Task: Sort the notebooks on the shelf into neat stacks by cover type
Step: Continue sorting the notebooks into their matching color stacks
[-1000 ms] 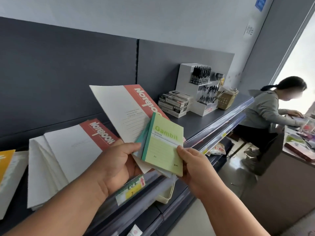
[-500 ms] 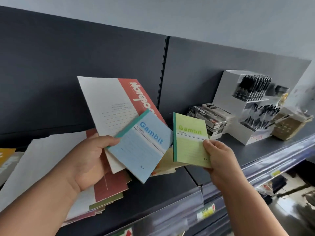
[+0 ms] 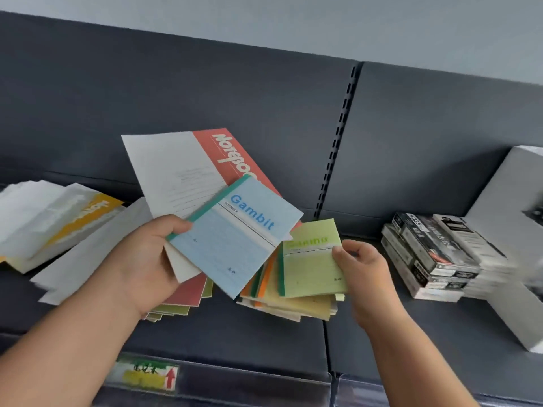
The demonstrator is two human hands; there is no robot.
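The left hand [image 3: 144,259] is clenched round 2 notebooks at once, held up above the shelf [image 3: 235,327]. Its thumb [image 3: 173,227] presses on the green-spined corner of the blue Gambit notebook [image 3: 238,239], with the other fingers curled out of sight behind. Fanned out behind the blue one in the same grip is the large white notebook with a red band [image 3: 176,168], tilted up against the dark back panel [image 3: 264,98].

The right hand [image 3: 361,268] pinches the right edge of the green Gambit notebook [image 3: 311,262], thumb on the cover and fingers curled beneath. That notebook sits over the top of a loose pile of small notebooks [image 3: 288,304] with orange, green and yellow edges; whether it rests fully on the pile I cannot tell.

Below the left hand lies another pile with red and green covers [image 3: 182,301]. To the left, large white notebooks [image 3: 88,245] lie spread flat, with a blurred yellow-banded notebook [image 3: 82,215] beyond them. On the right stand stacked dark boxes [image 3: 435,259] beside a white display stand [image 3: 514,201]. A price label [image 3: 147,374] sits on the shelf's front edge
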